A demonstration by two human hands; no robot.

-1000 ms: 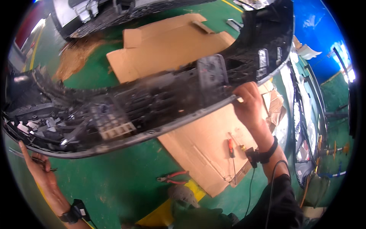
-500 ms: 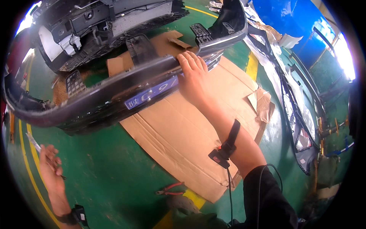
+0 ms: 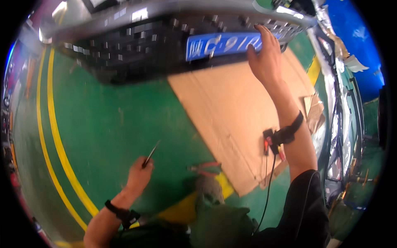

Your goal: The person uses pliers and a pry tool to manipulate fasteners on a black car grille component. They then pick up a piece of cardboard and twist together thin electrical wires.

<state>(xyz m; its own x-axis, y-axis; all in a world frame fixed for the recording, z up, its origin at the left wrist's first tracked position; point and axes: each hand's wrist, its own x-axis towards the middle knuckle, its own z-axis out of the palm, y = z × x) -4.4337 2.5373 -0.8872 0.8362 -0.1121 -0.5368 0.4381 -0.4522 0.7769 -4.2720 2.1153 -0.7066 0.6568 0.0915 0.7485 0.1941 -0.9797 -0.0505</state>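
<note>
A black car bumper [image 3: 136, 62] with a grille of small shiny squares stands across the top of the view. A blue licence plate [image 3: 223, 45] is on its face. My right hand [image 3: 266, 58] is at the plate's right end, fingers stretched and thumb apart, covering part of it. Whether the fingertips press on the bumper I cannot tell. Low on the left, my left hand [image 3: 139, 171] is closed round a thin metal-shafted tool [image 3: 153, 152] that looks like a screwdriver, its tip pointing up and away. This hand is clear of the bumper.
Flattened cardboard [image 3: 231, 120] lies on the green floor below the bumper. Red-handled pliers [image 3: 206, 166] rest beside its near edge. A cable [image 3: 269, 198] hangs from my right wrist strap. Plastic-wrapped parts [image 3: 335, 124] lie along the right, near a blue surface [image 3: 357, 41].
My right hand has left the bumper's top edge and is now over its face at the plate. The grille shows more fully. My left hand has swung inward with the tool.
</note>
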